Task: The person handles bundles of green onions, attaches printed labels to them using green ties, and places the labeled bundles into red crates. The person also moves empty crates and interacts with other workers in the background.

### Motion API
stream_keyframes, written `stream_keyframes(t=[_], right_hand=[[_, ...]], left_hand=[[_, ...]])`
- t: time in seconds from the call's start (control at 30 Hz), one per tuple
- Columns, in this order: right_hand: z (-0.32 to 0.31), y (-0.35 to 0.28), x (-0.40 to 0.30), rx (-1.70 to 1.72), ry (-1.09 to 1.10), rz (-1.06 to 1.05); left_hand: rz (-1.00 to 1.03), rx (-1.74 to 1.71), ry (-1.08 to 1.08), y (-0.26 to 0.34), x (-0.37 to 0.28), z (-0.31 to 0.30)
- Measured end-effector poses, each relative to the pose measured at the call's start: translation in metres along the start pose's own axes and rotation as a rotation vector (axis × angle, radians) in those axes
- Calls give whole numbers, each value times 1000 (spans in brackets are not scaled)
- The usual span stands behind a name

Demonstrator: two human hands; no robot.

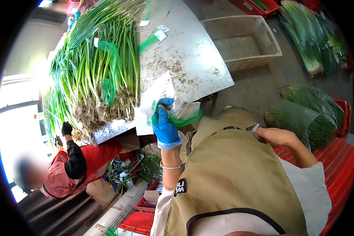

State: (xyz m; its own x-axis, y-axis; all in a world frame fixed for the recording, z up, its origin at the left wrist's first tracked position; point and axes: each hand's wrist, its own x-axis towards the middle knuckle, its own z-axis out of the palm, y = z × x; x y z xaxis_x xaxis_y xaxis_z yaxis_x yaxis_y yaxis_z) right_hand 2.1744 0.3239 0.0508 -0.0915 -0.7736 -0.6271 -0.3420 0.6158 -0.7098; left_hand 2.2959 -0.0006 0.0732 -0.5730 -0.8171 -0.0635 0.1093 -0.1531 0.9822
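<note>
My left hand (pixel 165 125), in a blue glove, grips green mesh netting (pixel 188 119) and printed paper labels (pixel 184 109) over the near edge of the metal table (pixel 191 59). A larger printed sheet (pixel 162 85) stands out beyond the fingers, and a white sheet (pixel 143 122) hangs beside them. Bare, my right hand (pixel 275 136) rests at the side of my tan apron (pixel 236 165), its fingertips hidden there. To the left of the netting lies a big heap of green onions (pixel 106 65) with soil on their roots.
A co-worker in red (pixel 67 174) is at the left; another person's gloved hand (pixel 77 15) shows beyond the heap. A white plastic crate (pixel 242 44) stands past the table. Wrapped bundles of greens (pixel 306 118) and red crates (pixel 333 171) are on the right.
</note>
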Motion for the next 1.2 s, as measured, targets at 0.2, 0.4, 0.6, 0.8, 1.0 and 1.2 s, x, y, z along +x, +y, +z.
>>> stream_keyframes(t=[0.2, 0.4, 0.6, 0.8, 1.0, 1.2], right_hand=[[30, 73, 58, -47, -188, 88], [-78, -65, 19, -431, 123, -136], [-84, -128, 87, -87, 684, -760], [-58, -116, 116, 767, 400, -519], [-56, -96, 129, 1094, 266, -352], [-66, -74, 130, 1355, 293, -246]], left_hand=[[11, 85, -209, -6, -9, 0], [85, 194, -339, -12, -17, 2], [147, 323, -581, -19, -20, 18], [256, 461, -657, -14, -20, 21], [406, 537, -736, -16, -19, 29], [347, 502, -781, -24, -21, 37]])
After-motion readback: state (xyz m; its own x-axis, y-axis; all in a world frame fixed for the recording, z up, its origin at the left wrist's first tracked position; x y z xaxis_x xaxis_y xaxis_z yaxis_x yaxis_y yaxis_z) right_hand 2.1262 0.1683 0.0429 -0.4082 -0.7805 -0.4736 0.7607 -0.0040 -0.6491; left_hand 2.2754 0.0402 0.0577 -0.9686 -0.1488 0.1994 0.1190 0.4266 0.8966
